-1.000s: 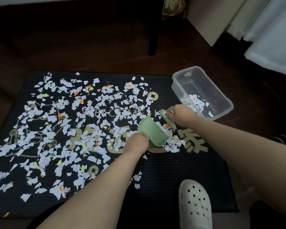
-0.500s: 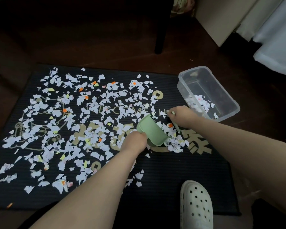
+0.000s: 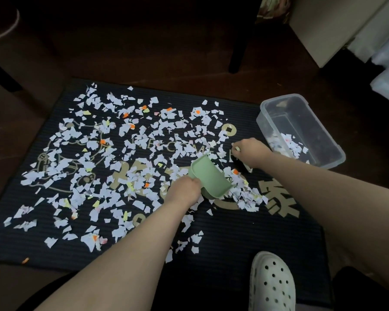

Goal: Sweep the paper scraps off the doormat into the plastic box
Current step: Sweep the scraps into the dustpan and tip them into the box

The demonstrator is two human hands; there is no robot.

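Note:
A black doormat (image 3: 245, 239) with gold print lies on the floor, strewn with several white, orange and yellow paper scraps (image 3: 130, 158). My left hand (image 3: 183, 193) grips the handle of a pale green dustpan (image 3: 209, 177), whose mouth faces right toward a heap of scraps (image 3: 245, 194). My right hand (image 3: 250, 151) grips a small brush (image 3: 241, 163) just beyond the pan; most of the brush is hidden under the hand. A clear plastic box (image 3: 330, 161) stands off the mat's right edge, with some scraps at its near end.
A white perforated clog (image 3: 272, 283) rests on the mat's near edge. A dark furniture leg (image 3: 237, 52) stands on the wooden floor beyond the mat. A pale cabinet (image 3: 328, 25) and white fabric (image 3: 382, 48) fill the far right corner.
My right hand has drawn the brush up and away from the pan's mouth toward the mat's far side. The dustpan stays in place. The camera has tilted, shifting the scene slightly.

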